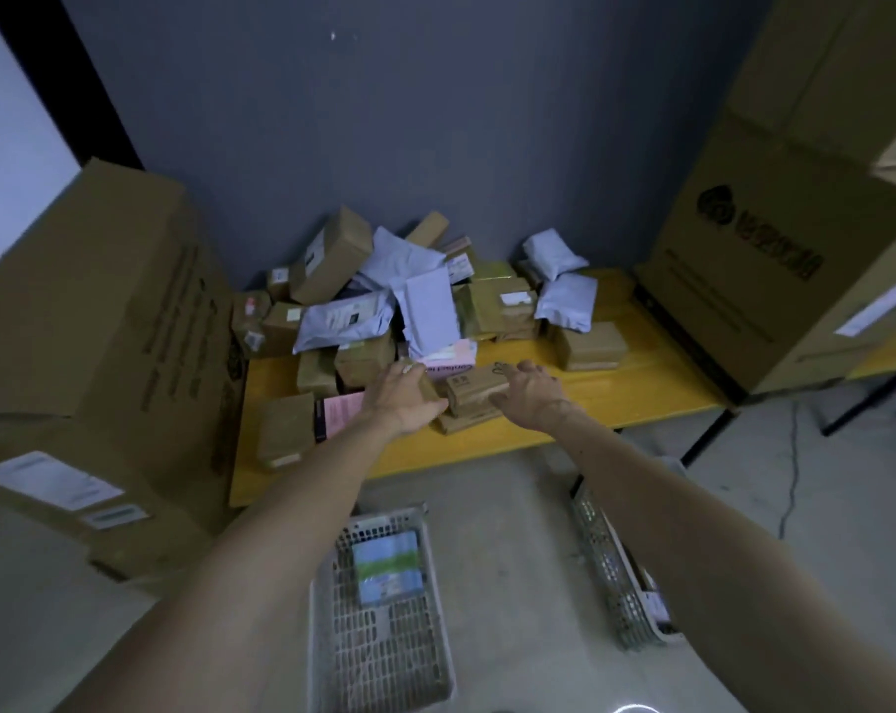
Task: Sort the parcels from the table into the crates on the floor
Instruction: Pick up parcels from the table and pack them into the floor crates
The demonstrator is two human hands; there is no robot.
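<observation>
Gripping brown box (474, 392), left hand (409, 398) and right hand (536, 396) fingers (519, 372) curled.

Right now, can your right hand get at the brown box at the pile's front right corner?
Probably yes: the brown box sits uncovered on the yellow table, just beyond the right hand, with bare tabletop between.

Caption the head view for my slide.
Left hand and right hand flank a small brown box on the yellow table; a mesh crate and a second crate sit on the floor.
</observation>
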